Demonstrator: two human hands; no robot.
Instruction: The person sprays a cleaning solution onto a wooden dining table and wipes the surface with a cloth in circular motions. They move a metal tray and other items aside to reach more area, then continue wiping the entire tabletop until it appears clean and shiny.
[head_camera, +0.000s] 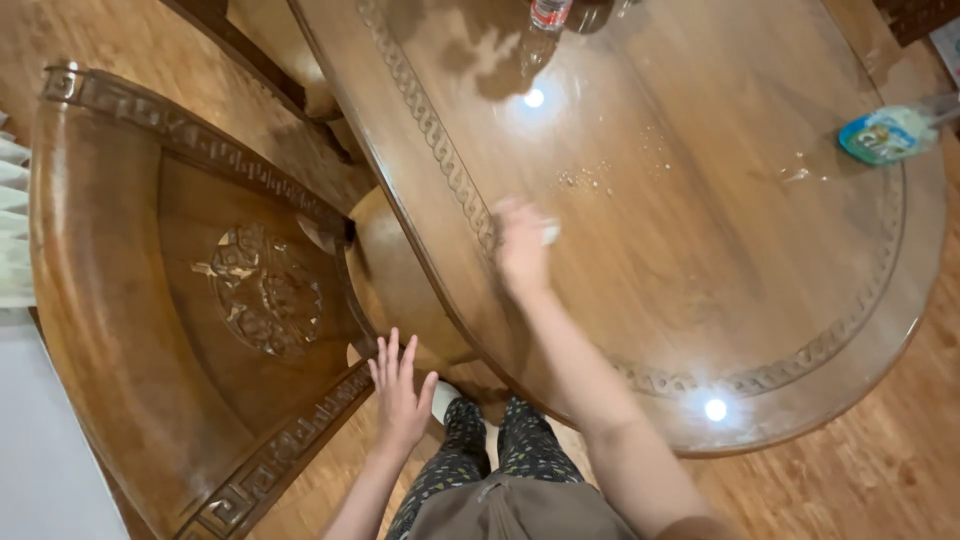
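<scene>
My right hand (522, 247) reaches onto the glossy oval wooden table (760, 300), near its carved left rim. It is blurred and closed on a small white cloth or tissue (549, 232) pressed to the tabletop. Water droplets (590, 178) lie on the surface just beyond it. My left hand (399, 393) is open with fingers spread, resting at the edge of the carved back of a wooden chair (180, 300) beside the table.
A clear spray bottle with a blue label (890, 132) lies at the table's far right. Another bottle (548, 14) stands at the top edge. A second chair (270, 60) sits at the upper left. Wood flooring (880, 470) surrounds the table.
</scene>
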